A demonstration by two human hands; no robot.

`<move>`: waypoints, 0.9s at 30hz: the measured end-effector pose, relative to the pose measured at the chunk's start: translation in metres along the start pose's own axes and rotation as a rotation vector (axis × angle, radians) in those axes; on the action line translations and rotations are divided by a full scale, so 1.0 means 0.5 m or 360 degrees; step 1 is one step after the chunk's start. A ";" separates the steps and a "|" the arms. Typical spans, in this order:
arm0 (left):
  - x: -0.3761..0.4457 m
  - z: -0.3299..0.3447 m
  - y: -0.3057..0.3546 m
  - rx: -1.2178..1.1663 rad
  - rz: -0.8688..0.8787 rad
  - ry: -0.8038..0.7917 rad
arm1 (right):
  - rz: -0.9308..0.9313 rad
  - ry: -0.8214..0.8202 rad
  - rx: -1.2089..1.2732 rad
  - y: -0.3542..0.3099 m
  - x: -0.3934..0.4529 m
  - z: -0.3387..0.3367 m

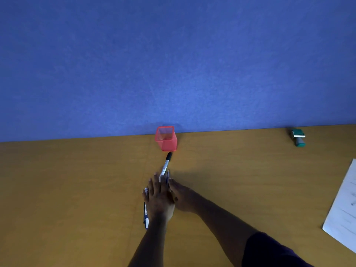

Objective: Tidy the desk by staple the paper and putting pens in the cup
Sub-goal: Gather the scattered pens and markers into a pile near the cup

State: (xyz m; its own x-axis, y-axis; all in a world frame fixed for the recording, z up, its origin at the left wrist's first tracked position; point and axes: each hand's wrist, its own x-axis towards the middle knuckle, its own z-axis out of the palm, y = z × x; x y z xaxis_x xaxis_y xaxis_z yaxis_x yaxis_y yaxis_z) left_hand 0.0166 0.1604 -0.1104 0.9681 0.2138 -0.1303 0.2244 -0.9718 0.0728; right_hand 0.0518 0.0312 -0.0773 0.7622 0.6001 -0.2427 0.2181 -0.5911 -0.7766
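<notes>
Currently both my hands are pressed together around a bundle of pens [165,171], black-capped marker tip poking out toward the red mesh pen cup [166,138].
Left hand [159,197] and right hand [181,197] closed on the bundle, low over the brown wooden desk [77,189]. White paper sheet [344,209] far right; green stapler [298,137] back right by the blue wall [173,54].

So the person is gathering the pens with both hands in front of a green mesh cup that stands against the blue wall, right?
Not quite: the mesh cup is red, not green, as the head view shows. The rest holds: both hands, left and right, are together on the pens just in front of it, and it stands against the blue wall. The green thing is the stapler, far to the right.
</notes>
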 end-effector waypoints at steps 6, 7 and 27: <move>-0.014 0.012 0.003 0.0077 0.0067 -0.0053 | 0.0014 -0.0017 -0.0102 0.001 -0.019 0.003; -0.015 0.015 0.002 0.0065 0.0077 -0.0037 | 0.0015 -0.0021 -0.0144 0.002 -0.024 0.002; -0.044 -0.015 0.123 -0.0275 0.0866 0.0490 | -0.0159 0.0961 -0.0741 0.172 -0.249 -0.110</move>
State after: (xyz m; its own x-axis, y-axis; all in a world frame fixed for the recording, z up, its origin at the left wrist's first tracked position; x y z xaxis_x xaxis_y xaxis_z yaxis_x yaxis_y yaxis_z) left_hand 0.0100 0.0968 -0.0954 0.9303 -0.2608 0.2579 -0.3174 -0.9249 0.2095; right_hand 0.0092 -0.1241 -0.0819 0.8967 0.3434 0.2791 0.4357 -0.7957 -0.4207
